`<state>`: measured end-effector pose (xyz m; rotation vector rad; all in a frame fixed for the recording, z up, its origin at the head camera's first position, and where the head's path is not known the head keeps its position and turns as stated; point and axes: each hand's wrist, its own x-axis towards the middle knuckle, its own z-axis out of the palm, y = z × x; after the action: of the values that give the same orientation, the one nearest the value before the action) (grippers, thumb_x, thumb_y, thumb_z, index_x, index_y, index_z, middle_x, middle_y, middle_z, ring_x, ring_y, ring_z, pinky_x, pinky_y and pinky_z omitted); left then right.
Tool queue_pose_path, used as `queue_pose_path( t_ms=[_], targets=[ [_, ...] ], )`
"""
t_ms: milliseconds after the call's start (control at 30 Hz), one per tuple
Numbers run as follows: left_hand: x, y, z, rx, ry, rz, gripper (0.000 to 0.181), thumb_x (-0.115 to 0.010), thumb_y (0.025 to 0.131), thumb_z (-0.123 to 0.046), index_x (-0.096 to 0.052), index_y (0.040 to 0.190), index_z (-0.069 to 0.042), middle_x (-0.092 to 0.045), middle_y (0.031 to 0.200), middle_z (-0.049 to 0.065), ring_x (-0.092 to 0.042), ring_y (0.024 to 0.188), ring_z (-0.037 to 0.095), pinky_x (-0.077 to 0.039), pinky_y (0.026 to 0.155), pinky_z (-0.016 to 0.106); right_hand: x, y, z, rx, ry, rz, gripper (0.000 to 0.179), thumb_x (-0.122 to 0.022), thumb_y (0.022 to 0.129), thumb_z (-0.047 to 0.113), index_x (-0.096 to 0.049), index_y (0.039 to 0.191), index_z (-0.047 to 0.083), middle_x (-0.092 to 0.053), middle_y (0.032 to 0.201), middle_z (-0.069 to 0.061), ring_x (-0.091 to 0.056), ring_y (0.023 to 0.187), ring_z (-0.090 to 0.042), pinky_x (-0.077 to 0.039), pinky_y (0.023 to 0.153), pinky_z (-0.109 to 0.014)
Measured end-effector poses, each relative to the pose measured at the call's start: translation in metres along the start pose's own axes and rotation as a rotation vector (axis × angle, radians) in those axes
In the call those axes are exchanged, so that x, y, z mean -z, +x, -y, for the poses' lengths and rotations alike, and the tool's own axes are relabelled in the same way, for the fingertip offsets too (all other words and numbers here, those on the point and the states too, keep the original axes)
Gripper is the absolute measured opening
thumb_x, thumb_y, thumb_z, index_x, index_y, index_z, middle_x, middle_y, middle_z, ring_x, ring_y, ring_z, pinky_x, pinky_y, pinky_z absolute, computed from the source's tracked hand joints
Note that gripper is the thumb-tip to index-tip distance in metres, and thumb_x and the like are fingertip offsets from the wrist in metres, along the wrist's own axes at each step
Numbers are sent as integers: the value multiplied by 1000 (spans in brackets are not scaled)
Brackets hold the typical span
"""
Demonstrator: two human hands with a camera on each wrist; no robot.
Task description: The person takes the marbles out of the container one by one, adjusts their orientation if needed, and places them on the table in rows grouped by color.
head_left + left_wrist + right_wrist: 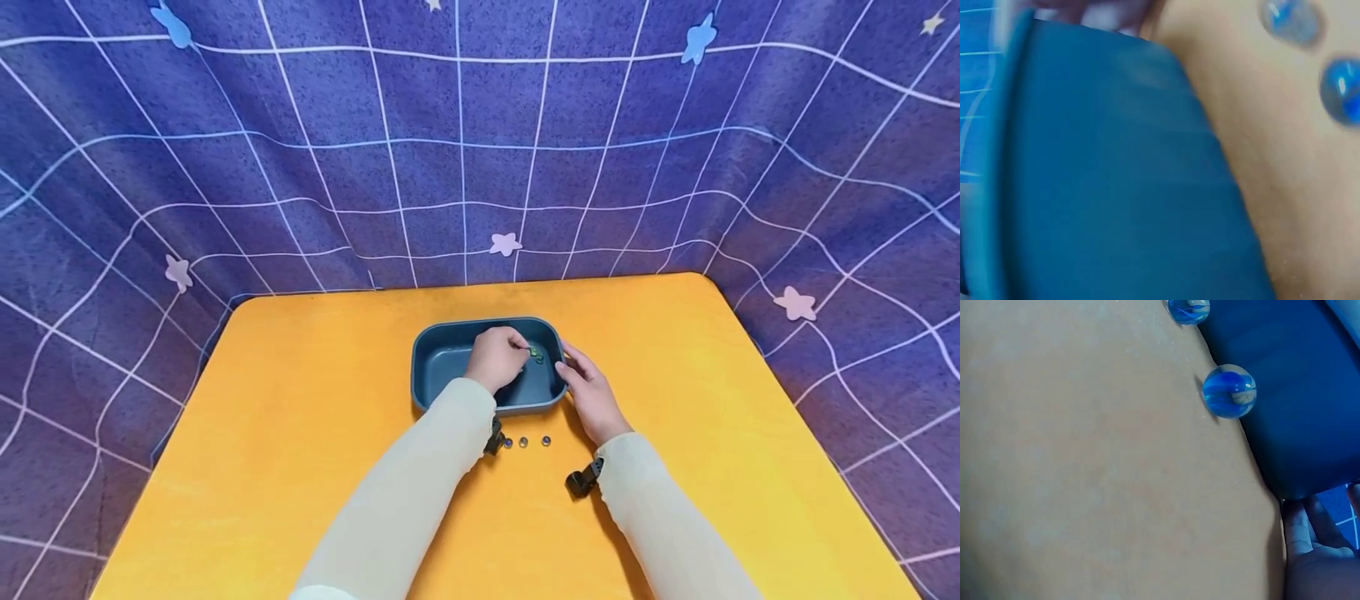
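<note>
Here, left hand (497,357) reaching down inside the dark blue rounded-rectangular plastic tub (438,360), fingers curled round a small green marble (536,354) near the tub's right end. Right hand (591,395) laid against the tub's right outer wall, fingers fairly straight and together. Three small blue glass marbles (523,442) lined up on the orange tabletop (300,433), just in front of the tub, between the two cream sleeves (420,500).

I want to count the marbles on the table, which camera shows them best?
The head view: all three marbles sit in a row before the blue tray. The right wrist view shows two close up, the left wrist view two blurred.
</note>
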<state>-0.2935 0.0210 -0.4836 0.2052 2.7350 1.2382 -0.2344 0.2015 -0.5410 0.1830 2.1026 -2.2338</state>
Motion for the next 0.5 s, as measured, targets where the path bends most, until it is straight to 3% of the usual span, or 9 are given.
queue_pose_path(
  t_ms=[233,500],
  targets=[
    [15,-30,0,-47,-135,-24,11,-72,98,-17,-77,107,-11,-71,88,-7,-68,77,10,-56,79,34,-2,-2,0,-23,0,-12,49,-59,107,28,-49,155,24,-46,154,-6,-44,141,-24,-33,118,-45],
    [30,-68,9,-75,-231,-83,9,-75,96,-15,-77,104,-15,-71,90,-5,-68,79,12,-57,75,33,-2,-2,3,-1,-4,-9,49,-58,107,27,-48,155,22,-47,153,-7,-43,141,-24,-31,119,-45]
  ],
)
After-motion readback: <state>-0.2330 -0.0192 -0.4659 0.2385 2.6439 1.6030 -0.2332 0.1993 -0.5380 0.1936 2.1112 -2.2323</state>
